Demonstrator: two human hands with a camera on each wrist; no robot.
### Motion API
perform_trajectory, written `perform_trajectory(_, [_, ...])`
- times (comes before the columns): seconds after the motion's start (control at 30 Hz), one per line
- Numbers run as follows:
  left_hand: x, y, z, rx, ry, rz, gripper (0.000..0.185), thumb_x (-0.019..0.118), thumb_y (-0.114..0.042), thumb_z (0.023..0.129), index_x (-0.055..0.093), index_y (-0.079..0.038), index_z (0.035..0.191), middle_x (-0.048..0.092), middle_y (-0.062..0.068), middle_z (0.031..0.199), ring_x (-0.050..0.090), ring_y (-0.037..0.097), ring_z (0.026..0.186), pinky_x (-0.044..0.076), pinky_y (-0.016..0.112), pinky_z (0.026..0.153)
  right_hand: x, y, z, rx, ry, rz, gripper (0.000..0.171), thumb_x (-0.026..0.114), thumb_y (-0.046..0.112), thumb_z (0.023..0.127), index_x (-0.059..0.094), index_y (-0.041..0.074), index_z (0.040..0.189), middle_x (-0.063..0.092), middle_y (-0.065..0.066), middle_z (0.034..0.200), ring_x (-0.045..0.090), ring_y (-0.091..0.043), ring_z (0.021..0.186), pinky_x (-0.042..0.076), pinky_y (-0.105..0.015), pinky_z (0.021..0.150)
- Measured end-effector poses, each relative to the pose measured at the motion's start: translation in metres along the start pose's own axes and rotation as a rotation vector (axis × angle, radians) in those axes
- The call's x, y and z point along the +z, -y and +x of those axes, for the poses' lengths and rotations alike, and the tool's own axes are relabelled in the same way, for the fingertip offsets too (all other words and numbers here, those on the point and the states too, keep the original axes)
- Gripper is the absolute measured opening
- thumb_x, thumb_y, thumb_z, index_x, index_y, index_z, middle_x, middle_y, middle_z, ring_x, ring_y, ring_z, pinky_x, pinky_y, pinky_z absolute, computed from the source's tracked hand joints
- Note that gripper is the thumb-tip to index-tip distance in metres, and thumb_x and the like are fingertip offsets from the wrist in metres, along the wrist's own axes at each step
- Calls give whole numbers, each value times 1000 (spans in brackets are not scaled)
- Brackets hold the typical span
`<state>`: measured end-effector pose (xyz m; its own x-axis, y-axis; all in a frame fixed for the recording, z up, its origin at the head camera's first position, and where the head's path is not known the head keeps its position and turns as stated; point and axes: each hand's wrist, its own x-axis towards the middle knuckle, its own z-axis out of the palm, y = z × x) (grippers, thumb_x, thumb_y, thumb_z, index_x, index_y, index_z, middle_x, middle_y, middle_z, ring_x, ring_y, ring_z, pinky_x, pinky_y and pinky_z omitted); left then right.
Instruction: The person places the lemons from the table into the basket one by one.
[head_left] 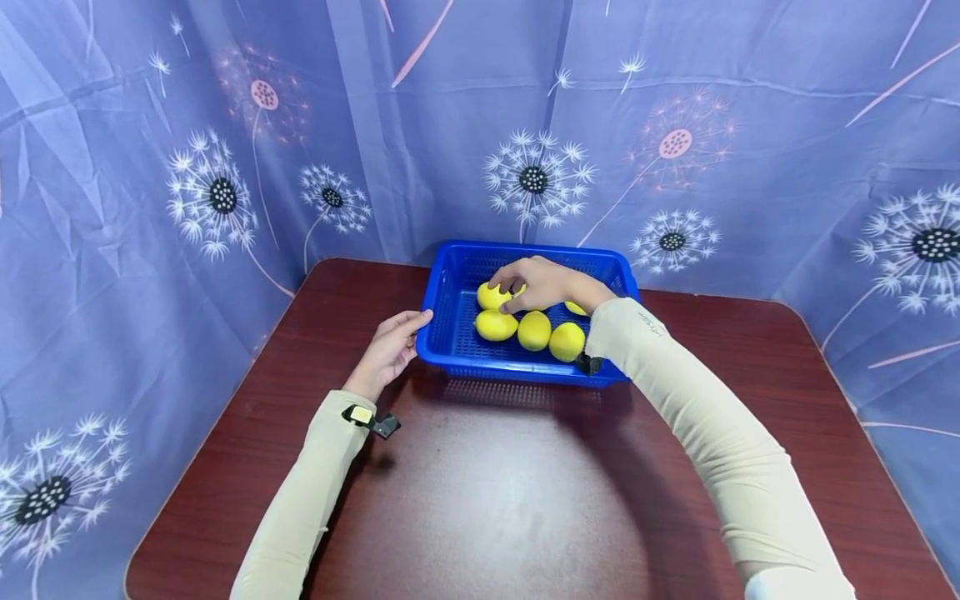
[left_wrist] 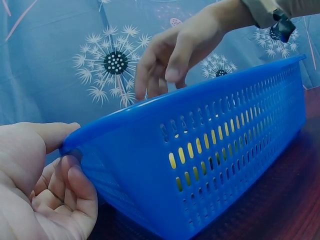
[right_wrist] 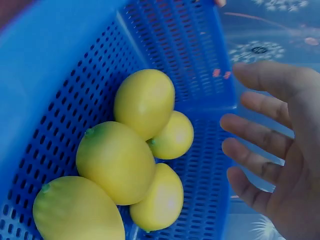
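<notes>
A blue plastic basket (head_left: 437, 287) with slotted sides stands toward the back of the table. Several yellow lemons (head_left: 496, 326) lie inside it; some show green tips in the right wrist view, where one lemon (right_wrist: 145, 104) sits closest to the basket's corner. My left hand (head_left: 390, 346) grips the basket's left rim, thumb over the top and fingers curled underneath, as the left wrist view shows. Over the lemons hovers my right hand (head_left: 542, 282), fingers spread and slightly bent. Nothing is between those fingers in the right wrist view. It partly hides lemons behind it in the head view.
The basket rests on a dark red-brown wooden table (head_left: 285, 417) with rounded corners. A blue curtain (head_left: 450, 125) with dandelion prints hangs close behind the basket and along both sides. Wrist cameras on dark straps sit over the pale sleeves (head_left: 697, 417).
</notes>
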<state>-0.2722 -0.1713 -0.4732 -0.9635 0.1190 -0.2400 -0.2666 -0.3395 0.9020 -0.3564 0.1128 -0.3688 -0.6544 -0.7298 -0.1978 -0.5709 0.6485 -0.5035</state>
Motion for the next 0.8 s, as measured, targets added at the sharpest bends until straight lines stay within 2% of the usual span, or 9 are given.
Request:
perform_trajectory(0.17, [-3,0,-1,1,-15,1,11,67,-20,101,64,-11,95,68,-2,76,62,7,64,54,19,61,-2,7,-16,-12,-124,-4,48,72,30,95,62,10,137,67,-13,130,63,-31,120,52,-49,98])
perform_trajectory(0.47, [-9,2,-2,6,-41,-18,12,67,-16,101,64,-14,90,66,-4,75,61,7,64,52,19,59,11,18,-54,44,-348,-22,44,71,34,96,65,10,132,70,-14,125,66,-34,114,53,-53,93])
perform_trajectory(0.8, [-10,1,-3,2,-27,-11,11,70,-19,99,63,-11,95,68,-3,77,63,7,65,54,20,61,41,5,-109,84,-544,19,41,74,32,95,68,8,128,71,-12,123,67,-32,109,56,-52,87])
